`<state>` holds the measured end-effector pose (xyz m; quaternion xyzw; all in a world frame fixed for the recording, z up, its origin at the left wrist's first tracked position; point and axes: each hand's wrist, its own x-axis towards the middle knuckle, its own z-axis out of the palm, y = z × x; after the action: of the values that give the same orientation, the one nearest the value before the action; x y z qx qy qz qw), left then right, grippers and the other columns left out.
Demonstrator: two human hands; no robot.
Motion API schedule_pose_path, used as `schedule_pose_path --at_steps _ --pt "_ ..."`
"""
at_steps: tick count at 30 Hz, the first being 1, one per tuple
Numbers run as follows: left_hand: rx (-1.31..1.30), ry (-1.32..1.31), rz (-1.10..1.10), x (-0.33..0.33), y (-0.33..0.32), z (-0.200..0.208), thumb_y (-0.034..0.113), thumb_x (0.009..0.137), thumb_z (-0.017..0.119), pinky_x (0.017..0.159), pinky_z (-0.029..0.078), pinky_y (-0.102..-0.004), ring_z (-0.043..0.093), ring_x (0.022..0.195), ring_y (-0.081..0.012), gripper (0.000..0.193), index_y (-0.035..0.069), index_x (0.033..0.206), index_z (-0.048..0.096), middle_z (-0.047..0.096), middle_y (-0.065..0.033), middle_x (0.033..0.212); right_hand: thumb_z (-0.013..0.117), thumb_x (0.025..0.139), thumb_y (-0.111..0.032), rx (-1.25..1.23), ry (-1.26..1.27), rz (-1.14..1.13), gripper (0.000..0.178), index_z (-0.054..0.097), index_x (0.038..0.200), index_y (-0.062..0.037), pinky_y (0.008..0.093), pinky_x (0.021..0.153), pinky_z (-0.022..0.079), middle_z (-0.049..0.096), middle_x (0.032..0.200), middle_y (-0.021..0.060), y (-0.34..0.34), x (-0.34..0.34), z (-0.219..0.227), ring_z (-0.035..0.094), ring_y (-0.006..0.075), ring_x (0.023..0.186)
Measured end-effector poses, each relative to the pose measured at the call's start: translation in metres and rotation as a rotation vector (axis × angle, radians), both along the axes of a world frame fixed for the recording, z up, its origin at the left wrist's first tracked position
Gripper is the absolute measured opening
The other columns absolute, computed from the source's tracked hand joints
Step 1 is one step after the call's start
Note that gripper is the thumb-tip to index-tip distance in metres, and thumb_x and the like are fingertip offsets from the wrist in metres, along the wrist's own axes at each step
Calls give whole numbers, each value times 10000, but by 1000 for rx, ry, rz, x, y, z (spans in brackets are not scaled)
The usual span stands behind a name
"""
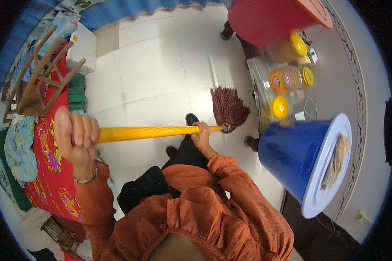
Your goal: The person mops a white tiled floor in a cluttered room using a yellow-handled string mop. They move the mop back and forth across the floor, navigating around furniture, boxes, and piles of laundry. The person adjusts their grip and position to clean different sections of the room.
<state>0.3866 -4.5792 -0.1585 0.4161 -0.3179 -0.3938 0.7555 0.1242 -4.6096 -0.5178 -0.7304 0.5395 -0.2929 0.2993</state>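
Note:
A mop with a yellow wooden handle (152,133) lies across my view, its handle running from left to right. My left hand (76,135) is wrapped round the handle's upper end, at the left. Lower down the handle, near the middle of the view, my right hand (200,135) grips it too. Beyond that hand the dark maroon mop head (229,108) rests on the white tiled floor (154,74), its strands fanned out away from me, close to the table at the right.
At the right stand a blue bucket (292,152) with a white lid, a red bucket (265,21) and several yellow-lidded jars (285,79). On the left, an upturned wooden stool (32,98) rests on a red flowered cloth (45,152). Blue curtains (126,11) hang at the far side.

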Motion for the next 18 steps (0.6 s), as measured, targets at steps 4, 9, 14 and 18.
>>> schedule_pose_path --at_steps 4,9,14,18 --pt "69 39 -87 -9 -17 -7 228 938 359 404 284 -201 262 398 -51 283 126 676 330 303 48 485 666 666 -166 194 42 46 180 624 752 -14 429 642 434 592 750 162 58 -17 11 553 355 716" --pt "-14 22 -308 -44 -40 -9 262 937 375 413 305 -196 290 415 -52 301 124 672 335 330 45 518 619 738 -184 494 -96 39 197 619 852 -23 382 633 477 602 800 215 101 -29 36 594 372 760" --pt "-186 -84 -800 -62 -55 5 293 918 426 408 388 -208 386 416 -65 298 122 681 366 365 36 507 605 756 -97 334 -259 -136 242 616 975 6 321 691 481 637 876 191 117 -34 24 635 257 799" --pt "-368 -87 -1047 -64 -65 26 297 874 531 393 440 -208 460 397 -71 267 118 715 412 467 26 499 603 767 -58 162 -229 -224 223 623 978 13 311 688 477 642 863 167 106 -28 19 629 232 762"
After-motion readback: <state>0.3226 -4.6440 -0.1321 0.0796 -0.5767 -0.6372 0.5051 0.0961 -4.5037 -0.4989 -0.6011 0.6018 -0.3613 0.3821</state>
